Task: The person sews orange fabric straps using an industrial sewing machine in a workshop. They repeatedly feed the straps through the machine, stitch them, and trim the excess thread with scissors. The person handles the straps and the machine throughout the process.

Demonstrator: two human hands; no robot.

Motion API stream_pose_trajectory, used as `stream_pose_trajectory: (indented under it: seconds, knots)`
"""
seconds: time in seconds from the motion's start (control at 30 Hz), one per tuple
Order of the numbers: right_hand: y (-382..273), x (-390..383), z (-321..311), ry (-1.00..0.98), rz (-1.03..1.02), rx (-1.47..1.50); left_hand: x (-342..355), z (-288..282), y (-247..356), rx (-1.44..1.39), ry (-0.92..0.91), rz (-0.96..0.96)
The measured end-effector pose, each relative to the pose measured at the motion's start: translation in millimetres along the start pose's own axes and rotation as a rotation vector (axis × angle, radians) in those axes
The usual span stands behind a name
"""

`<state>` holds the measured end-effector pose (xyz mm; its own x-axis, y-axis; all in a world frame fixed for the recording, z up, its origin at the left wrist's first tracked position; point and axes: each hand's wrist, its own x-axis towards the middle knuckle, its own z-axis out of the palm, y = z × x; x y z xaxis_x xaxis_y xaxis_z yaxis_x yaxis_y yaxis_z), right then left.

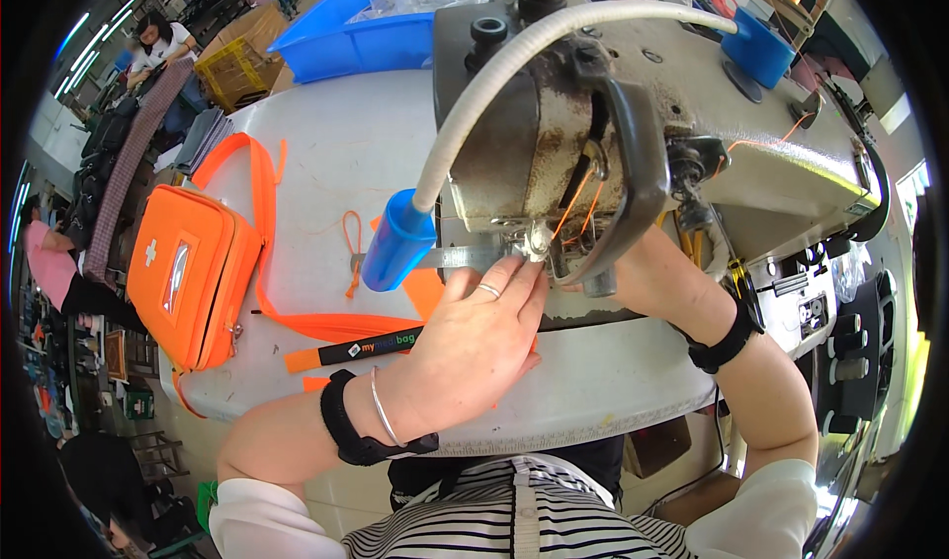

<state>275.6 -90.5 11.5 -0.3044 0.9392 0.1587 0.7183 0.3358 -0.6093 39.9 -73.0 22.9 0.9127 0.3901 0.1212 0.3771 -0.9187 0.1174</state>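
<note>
My left hand (481, 334) lies palm down on the sewing machine's bed, its fingers stretched out and their tips close to the presser foot (535, 240). A piece of orange fabric (423, 290) shows beside that hand; what lies under the palm is hidden. My right hand (643, 274) reaches behind the machine head (524, 154), which hides its fingers. Orange thread (573, 208) runs down at the needle area. From my left wrist, a black strap with printed lettering (371, 347) and orange ends extends leftward on the table.
An orange zipped bag (188, 274) with a white cross and a long orange strap (269, 213) lies on the white table (341, 154) at left. A blue lamp (400, 243) hangs from a white flexible tube. Behind stands a blue bin (346, 50). Other people sit at far left.
</note>
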Motion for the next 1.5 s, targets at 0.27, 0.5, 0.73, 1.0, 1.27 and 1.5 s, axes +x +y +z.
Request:
stream_pose_trajectory:
  seconds: [0.27,0.5,0.73,1.0,1.27,1.5]
  knots:
    - [-10,3,-6,-0.011,-0.001,-0.058,-3,1,-1,0.022,-0.023,0.014]
    - [-3,-9,-3,-0.019,-0.037,-0.454,-2,1,2,-0.022,-0.035,-0.002]
    - [-3,-5,2,-0.023,-0.114,-0.488,-1,-1,2,-0.046,-0.046,0.007]
    - [-12,3,6,0.087,-0.220,-0.538,-2,0,3,-0.048,-0.063,0.000]
    - [9,-1,21,0.078,-0.194,-0.609,-2,2,4,-0.137,-0.108,-0.012]
    - [11,-1,18,0.046,-0.123,-0.374,-4,2,5,-0.076,-0.075,-0.026]
